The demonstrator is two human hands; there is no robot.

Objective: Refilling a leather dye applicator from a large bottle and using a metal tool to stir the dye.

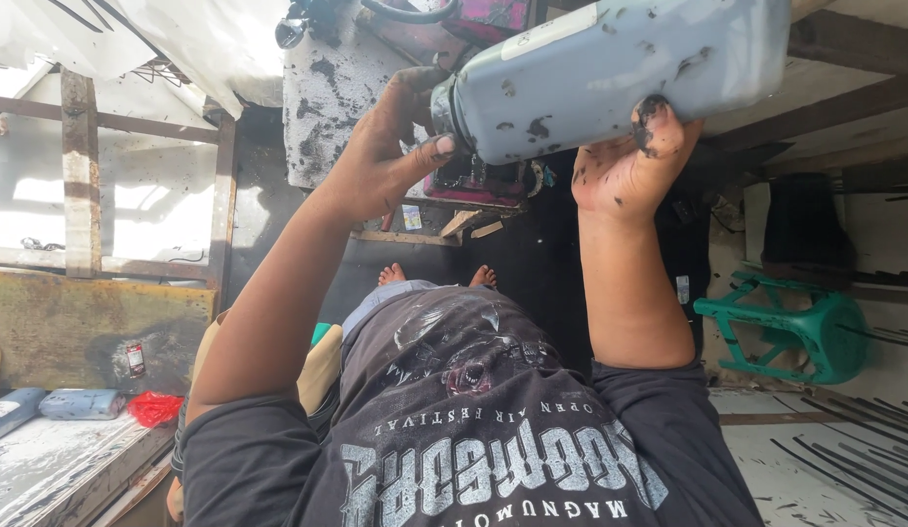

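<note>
Grey bottle [620, 68] is held aloft w/ long axis lying crosswise, neck toward the left hand [385, 156], which is wrapped at the cap end. Right hand [629, 166] is clamped under the body; both grips closed, ink-stained.

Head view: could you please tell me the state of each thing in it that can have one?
grey bottle: held on its side, smeared black, mouth hidden by the hand
left hand: closed around the bottle's neck end, blackened
right hand: gripping the bottle's body from below, thumb pressed on it
green stool: tipped on its side
two grey bottles on the bench: lying flat
red bag: crumpled
</note>
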